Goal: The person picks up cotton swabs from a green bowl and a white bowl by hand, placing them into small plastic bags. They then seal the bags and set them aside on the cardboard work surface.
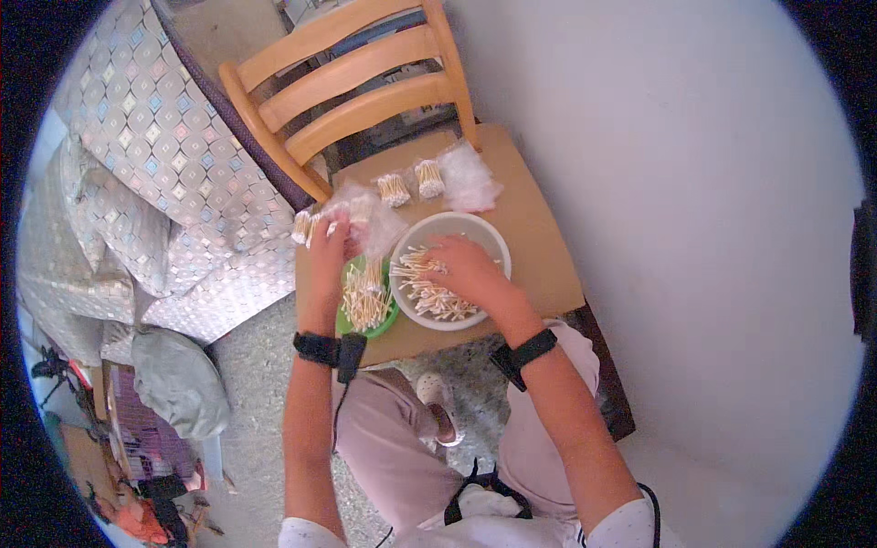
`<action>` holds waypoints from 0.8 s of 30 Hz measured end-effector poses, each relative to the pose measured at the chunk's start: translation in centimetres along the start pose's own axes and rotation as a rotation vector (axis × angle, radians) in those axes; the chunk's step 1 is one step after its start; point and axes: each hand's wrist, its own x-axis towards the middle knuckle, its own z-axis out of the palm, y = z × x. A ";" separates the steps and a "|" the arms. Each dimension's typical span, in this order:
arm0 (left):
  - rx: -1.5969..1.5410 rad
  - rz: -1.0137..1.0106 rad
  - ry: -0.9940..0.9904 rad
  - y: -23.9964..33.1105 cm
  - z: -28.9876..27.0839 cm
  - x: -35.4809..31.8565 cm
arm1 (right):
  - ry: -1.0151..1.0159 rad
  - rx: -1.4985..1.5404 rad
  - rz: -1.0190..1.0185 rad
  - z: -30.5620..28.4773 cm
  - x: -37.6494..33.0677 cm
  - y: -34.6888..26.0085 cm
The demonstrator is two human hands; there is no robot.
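Patterned cushions [174, 137] at far left, beside wooden chair [365, 82]. Left hand [327, 251] over green dish [365, 321] of cotton swabs [365, 297], fingers clamped on clear plastic bag [370, 219]. Filled swab packets [411, 185] further back on brown table [539, 247]. Right hand [466, 269] inside white bowl [457, 228], fingers curled among loose swabs [429, 297]; closed grip or not, cannot tell. Step judged: gathering bunch for bagging. Next move calls for bag mouth held open.

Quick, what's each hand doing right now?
Left hand: closed on a clear plastic bag.
Right hand: in the white bowl on the cotton swabs; grip cannot be told.
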 end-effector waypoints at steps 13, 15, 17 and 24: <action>0.316 0.006 -0.813 1.5 10.5 14.2 | 0.586 0.281 0.416 -3.7 -0.2 1.2; 0.319 0.032 -0.790 1.6 11.4 14.5 | 0.621 0.227 0.473 -4.2 -0.6 2.0; 0.328 0.043 -0.756 1.4 11.6 14.7 | 0.618 0.218 0.459 -4.2 -0.8 2.7; 0.676 0.485 -0.616 0.3 5.8 15.9 | 0.547 0.163 0.268 -2.9 -0.4 3.6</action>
